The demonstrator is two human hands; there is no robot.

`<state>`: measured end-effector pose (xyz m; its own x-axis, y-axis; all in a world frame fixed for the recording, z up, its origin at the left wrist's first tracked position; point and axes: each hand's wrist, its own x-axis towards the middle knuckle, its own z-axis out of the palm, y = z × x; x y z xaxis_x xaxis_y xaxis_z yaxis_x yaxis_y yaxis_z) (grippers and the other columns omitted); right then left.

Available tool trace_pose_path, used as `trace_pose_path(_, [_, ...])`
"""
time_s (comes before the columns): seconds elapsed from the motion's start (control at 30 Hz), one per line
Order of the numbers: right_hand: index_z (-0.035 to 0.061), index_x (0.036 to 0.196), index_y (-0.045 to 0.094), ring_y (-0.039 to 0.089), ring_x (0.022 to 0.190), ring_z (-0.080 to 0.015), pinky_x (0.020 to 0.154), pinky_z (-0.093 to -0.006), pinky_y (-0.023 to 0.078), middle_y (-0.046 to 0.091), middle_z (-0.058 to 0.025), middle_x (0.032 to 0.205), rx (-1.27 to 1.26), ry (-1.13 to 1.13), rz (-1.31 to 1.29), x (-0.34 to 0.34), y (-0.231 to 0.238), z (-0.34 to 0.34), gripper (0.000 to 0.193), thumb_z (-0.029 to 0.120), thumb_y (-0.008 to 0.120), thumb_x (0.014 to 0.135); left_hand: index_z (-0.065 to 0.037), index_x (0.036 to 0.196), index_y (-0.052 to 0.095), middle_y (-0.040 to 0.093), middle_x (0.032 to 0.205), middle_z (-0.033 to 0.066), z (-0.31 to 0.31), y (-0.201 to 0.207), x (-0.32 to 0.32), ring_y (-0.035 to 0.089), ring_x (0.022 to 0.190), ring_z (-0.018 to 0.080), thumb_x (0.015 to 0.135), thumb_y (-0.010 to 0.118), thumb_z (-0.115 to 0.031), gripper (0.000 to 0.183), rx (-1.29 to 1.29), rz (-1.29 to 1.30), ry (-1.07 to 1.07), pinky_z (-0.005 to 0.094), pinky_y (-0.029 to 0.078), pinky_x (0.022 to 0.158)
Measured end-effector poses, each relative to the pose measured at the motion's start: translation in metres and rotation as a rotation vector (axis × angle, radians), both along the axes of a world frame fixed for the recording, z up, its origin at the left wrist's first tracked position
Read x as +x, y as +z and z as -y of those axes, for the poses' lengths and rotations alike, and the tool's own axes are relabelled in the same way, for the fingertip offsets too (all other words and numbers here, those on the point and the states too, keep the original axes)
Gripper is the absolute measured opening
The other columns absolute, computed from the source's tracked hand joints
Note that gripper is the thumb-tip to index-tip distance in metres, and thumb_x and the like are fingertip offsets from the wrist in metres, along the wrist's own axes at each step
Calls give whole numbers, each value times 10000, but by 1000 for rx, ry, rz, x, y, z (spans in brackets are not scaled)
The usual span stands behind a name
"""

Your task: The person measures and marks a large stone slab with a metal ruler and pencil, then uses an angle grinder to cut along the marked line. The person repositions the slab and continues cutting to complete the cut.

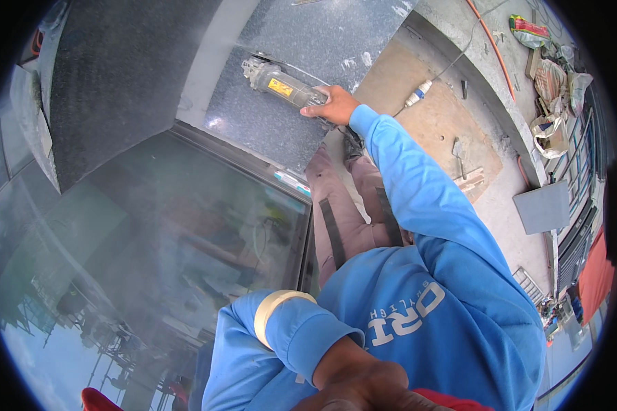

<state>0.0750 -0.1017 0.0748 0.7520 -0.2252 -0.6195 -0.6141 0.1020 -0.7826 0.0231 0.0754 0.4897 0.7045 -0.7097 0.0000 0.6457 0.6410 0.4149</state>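
Observation:
My right hand [334, 105] is wrapped round the rear body of a grey angle grinder [279, 83] with a yellow label. The grinder lies across a grey speckled stone slab [253, 127], its head pointing to the far left. The edge of its disc is hard to make out. My left arm is bent up close, and my left hand [360, 387] is at the lower edge beside some red fabric [449, 401]. Its fingers are mostly cut off from view. A tan ring [267, 315], like a roll of tape, sits round my left sleeve.
A glass pane [206, 212] in a dark frame stands left, below a dark stone panel [130, 68]. A blue-and-white plug connector [418, 93], a trowel [458, 156] and wood strips [472, 179] lie on a brown board [418, 130]. An orange hose [493, 49], bags [552, 133] and a grey tile [541, 207] lie right.

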Motion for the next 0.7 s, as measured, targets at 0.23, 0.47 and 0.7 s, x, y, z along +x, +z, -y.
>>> trace_pose_path(0.23, [12,1344,651,709,978,-237,877,-345,540,747,-167,1088,5,-42,82,-23,11,-1,742,417,884,767,-425,1413,546,590,1473,-47,3,9,5,653,1240,288,1107,472,-320,332,0,-19,-6,689,540,953])
trace_pose_path(0.47, [-35,1362,611,678,973,-168,879,-316,532,731,-116,1083,-15,-6,84,-37,15,-2,692,338,857,834,-419,1401,558,613,1446,-46,2,9,4,679,1201,286,1103,480,-321,323,27,-38,-3,678,557,932])
trace_pose_path(0.7, [-6,1339,647,715,926,-227,827,-344,554,749,-156,1071,3,-11,35,-21,4,-2,776,447,882,755,-402,1391,573,630,1426,-37,9,22,3,681,1203,270,1103,479,-324,312,175,-109,57,669,566,926])
